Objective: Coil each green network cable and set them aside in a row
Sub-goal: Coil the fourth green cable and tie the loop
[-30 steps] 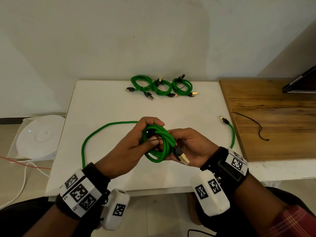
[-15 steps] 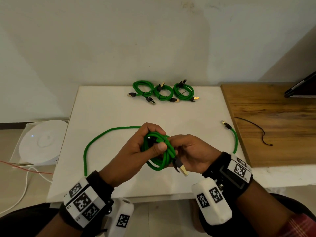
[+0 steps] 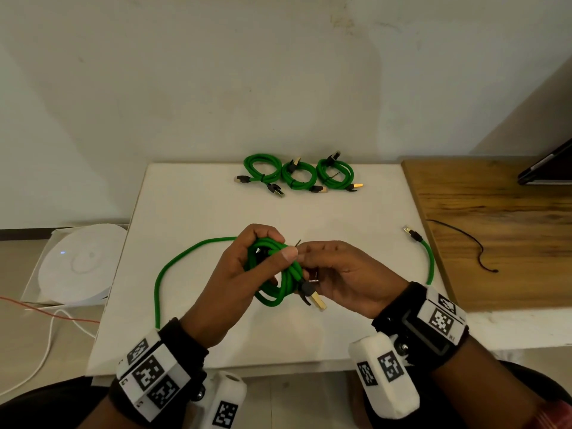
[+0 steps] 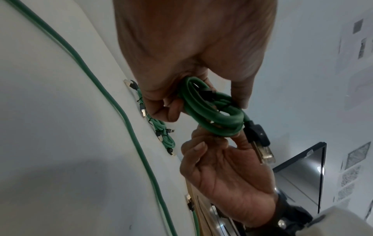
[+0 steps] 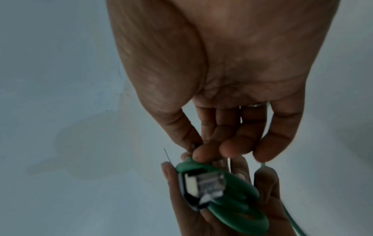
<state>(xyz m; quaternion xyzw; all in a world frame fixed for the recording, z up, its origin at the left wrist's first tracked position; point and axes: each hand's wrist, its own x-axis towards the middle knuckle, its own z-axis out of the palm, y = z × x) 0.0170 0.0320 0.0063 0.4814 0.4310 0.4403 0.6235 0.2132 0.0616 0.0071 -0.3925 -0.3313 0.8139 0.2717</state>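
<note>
Above the white table [image 3: 356, 212] my left hand [image 3: 275, 246] [image 4: 203, 103] grips a coiled green cable [image 3: 278, 289] [image 4: 218, 121] [image 5: 238, 199], fingers through the loops and thumb on top. Its black-and-gold plug [image 3: 314, 298] [image 4: 260, 143] [image 5: 203, 183] hangs free at the lower right. My right hand [image 3: 305, 249] [image 5: 198, 148] pinches a thin dark wire tie [image 3: 297, 242] [image 5: 167, 155] at the coil's top. Three tied green coils [image 3: 298, 176] lie in a row at the table's back edge. A loose green cable [image 3: 173, 264] arcs on the table at the left, and a plug end [image 3: 413, 235] lies at the right.
A wooden top [image 3: 510, 243] adjoins the table on the right, with a thin black wire [image 3: 464, 239] on it and a dark flat device [image 3: 548, 168] at its far end. On the floor at the left are a round white device [image 3: 74, 264] and red and white cords [image 3: 46, 317].
My left thumb has closed over the top of the coil. My right fingers have gone from the coil's side up to its top, where they pinch the tie. The view has dropped a little.
</note>
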